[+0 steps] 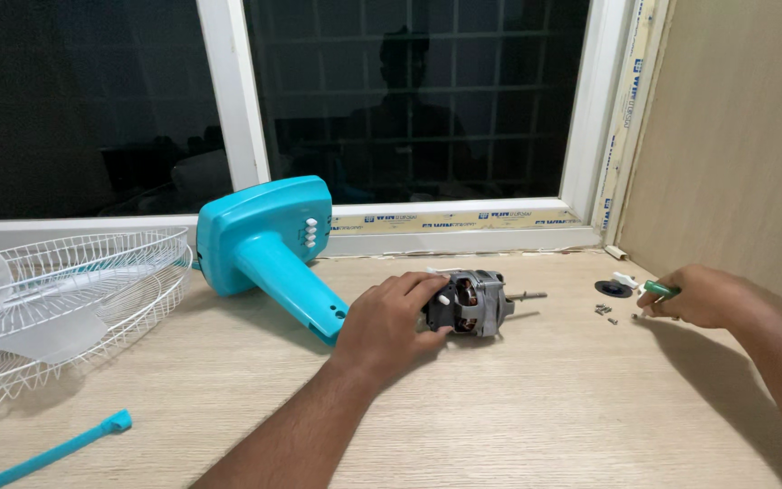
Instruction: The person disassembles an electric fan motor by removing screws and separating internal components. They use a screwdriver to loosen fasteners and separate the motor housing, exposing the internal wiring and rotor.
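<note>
My left hand [389,323] grips the back of a grey fan motor [480,302] that lies on the wooden table [518,407], its shaft pointing right. The motor sits at the end of a turquoise fan stand [269,244] that is tipped on its side. My right hand [699,296] is closed around a green-handled screwdriver [660,289] at the far right. Its fingertips rest just right of a few small loose screws [605,311]. A black round cap with a white piece [615,286] lies just behind the screws.
White wire fan grilles and a pale blade [56,299] lie at the left edge. A turquoise strip [56,450] lies at the front left. A dark window with a white frame [463,228] runs behind, and a wooden panel [735,136] closes the right side.
</note>
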